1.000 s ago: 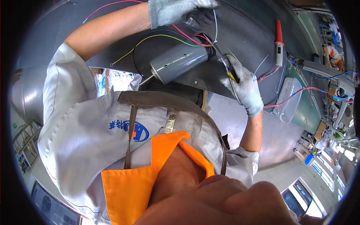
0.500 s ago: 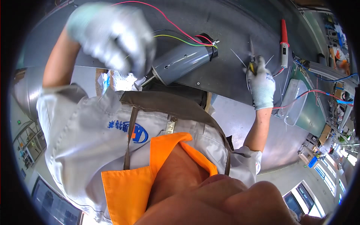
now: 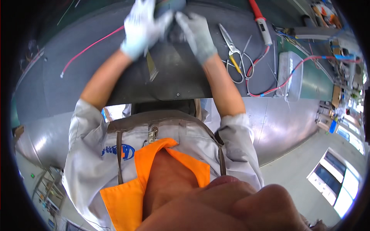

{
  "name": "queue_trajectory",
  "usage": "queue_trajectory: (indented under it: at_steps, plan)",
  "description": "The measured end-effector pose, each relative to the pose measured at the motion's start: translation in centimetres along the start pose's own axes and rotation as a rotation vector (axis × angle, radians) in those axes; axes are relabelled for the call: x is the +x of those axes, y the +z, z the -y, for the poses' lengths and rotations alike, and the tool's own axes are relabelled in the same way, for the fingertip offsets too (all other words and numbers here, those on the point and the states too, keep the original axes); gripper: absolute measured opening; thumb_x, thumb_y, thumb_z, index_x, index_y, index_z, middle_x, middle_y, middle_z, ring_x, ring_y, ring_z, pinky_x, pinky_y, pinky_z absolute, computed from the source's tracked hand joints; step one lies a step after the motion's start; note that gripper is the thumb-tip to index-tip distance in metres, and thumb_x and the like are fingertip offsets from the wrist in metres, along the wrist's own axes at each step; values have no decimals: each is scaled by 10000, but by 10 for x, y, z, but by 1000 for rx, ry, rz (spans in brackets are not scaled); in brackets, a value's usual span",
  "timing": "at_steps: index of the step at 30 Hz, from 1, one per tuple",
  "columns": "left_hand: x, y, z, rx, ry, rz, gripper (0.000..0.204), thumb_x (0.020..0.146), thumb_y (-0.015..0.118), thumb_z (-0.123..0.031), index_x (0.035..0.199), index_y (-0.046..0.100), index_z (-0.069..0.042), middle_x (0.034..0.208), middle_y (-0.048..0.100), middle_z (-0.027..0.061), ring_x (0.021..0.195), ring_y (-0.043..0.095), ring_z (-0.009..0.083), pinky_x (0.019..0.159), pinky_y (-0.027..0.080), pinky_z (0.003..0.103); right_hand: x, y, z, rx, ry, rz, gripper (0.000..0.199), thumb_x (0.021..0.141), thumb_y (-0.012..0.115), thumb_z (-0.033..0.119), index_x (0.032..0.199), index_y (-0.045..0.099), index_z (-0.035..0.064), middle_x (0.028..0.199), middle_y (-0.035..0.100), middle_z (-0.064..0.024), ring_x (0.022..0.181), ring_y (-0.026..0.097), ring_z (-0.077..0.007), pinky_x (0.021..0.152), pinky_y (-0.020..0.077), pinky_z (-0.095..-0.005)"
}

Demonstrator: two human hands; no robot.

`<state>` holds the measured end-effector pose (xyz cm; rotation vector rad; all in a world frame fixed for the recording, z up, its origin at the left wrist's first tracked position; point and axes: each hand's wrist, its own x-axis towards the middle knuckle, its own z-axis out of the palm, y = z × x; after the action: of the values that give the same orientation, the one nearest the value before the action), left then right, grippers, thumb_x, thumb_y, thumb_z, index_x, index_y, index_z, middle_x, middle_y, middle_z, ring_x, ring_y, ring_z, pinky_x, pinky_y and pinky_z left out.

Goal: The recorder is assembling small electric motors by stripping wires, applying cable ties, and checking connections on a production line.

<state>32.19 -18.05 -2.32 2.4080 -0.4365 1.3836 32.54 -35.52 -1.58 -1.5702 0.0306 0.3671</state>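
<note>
A loose red wire (image 3: 90, 47) lies toward the left edge of the dark surface (image 3: 181, 81). At the far edge, the gloved left hand (image 3: 143, 27) and right hand (image 3: 196, 32) are both clasped around a grey cylindrical part (image 3: 169, 5), mostly hidden and blurred. Just right lie scissors (image 3: 231, 48), then a red-handled tool (image 3: 260, 19).

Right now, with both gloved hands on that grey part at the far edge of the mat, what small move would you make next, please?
Probably draw the grey part back toward mid-mat. The left hand and right hand grip it at the picture's top edge, half out of view and blurred; the scissors lie apart to the right.
</note>
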Motion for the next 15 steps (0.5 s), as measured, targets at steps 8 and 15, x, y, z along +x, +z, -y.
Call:
queue_trajectory:
  at_steps: [8, 15]
  plan:
    - [28, -7, 106, -1159, -1011, 667, 217, 971, 600, -252, 979, 621, -36, 793, 566, -12, 682, 519, 88, 620, 416, 257, -48, -146, 40, -27, -428, -497, 392, 930, 718, 95, 1291, 613, -13, 1022, 688, -95, 814, 647, -111, 712, 556, -268]
    - [-38, -129, 6, -1292, -1302, 625, 404, 1025, 576, -312, 1275, 588, 4, 841, 556, -12, 702, 552, 79, 583, 443, 232, -24, -315, 63, 25, -542, -672, 454, 906, 731, 54, 1313, 546, -30, 969, 705, -121, 690, 680, -168, 594, 569, -300]
